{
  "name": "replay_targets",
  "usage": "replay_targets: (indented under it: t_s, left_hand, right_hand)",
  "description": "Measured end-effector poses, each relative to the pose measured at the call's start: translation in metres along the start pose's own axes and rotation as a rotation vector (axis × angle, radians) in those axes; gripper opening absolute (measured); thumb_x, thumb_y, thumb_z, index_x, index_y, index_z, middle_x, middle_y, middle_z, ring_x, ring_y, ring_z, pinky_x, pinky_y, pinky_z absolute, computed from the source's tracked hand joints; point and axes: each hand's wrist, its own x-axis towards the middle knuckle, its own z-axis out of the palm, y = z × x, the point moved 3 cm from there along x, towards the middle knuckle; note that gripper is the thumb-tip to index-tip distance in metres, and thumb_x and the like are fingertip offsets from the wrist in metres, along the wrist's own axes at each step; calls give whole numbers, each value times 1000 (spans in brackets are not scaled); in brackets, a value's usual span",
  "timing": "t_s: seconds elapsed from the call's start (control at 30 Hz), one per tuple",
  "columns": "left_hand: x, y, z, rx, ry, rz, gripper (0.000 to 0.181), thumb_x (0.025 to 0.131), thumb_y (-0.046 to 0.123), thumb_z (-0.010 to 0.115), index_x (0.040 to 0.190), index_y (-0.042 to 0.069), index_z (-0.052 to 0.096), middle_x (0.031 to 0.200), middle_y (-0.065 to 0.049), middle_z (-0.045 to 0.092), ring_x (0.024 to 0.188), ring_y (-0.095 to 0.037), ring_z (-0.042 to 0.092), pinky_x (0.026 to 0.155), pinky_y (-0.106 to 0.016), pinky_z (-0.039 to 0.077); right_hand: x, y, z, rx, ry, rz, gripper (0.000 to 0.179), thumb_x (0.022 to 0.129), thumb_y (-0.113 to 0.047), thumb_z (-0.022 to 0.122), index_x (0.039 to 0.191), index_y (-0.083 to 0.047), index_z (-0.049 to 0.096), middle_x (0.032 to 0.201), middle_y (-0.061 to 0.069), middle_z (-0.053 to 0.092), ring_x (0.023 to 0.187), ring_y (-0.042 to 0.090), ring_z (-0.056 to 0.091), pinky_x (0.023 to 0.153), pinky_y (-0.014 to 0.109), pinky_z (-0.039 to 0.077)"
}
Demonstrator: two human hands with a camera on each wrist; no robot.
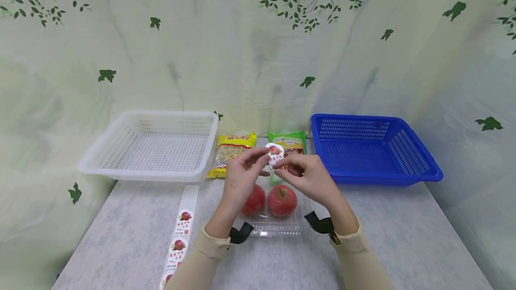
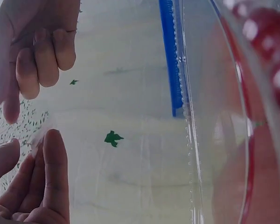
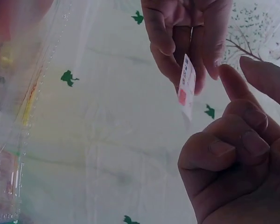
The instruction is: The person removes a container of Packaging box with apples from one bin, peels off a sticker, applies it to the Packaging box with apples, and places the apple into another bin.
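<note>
In the head view my left hand (image 1: 243, 176) pinches a white round-topped sticker (image 1: 275, 152) printed with red fruit, held up over a clear plastic box (image 1: 278, 228). My right hand (image 1: 308, 176) is close beside the sticker, its thumb and index finger extended near the left fingertips. The right wrist view shows the sticker (image 3: 187, 88) nearly edge-on at the left hand (image 3: 177, 37). There, the right hand's (image 3: 242, 149) index finger and thumb stand slightly apart, the other fingers curled. Two red fruits like pomegranates (image 1: 282, 201) sit in the box below the hands.
A strip of similar stickers (image 1: 178, 245) lies on the table to the left. A white basket (image 1: 161, 176) stands back left, a blue basket (image 1: 379, 178) back right. Between them are a yellow food bag (image 1: 219, 171) and a green food bag (image 1: 298, 136).
</note>
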Motion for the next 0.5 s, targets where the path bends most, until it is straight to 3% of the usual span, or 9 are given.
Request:
replay_targets:
  t_s: [0.1,0.33,0.5]
  left_hand:
    - [1,0,-1,-1,26,12,23,98,12,77,121,10,78,119,-10,79,88,-18,77,75,-32,66]
    - [-1,-3,1,11,13,-26,28,95,7,79,123,13,77,112,-12,79,71,-17,73,71,-28,64]
    - [-2,-6,4,30,-30,-52,28,96,8,78,123,14,77,110,-12,79,70,-18,71,67,-25,61]
  right_hand:
    - [0,2,-4,45,-14,17,12,97,-8,77,107,-11,81,73,0,60,59,8,45,56,23,38]
    - [2,20,-18,79,146,203,20,103,-16,70,122,-12,75,89,15,70,67,15,58,58,23,47]
    - [4,33,-18,175,84,306,25,105,-22,68,130,-18,70,108,18,76,78,26,68,63,27,55]
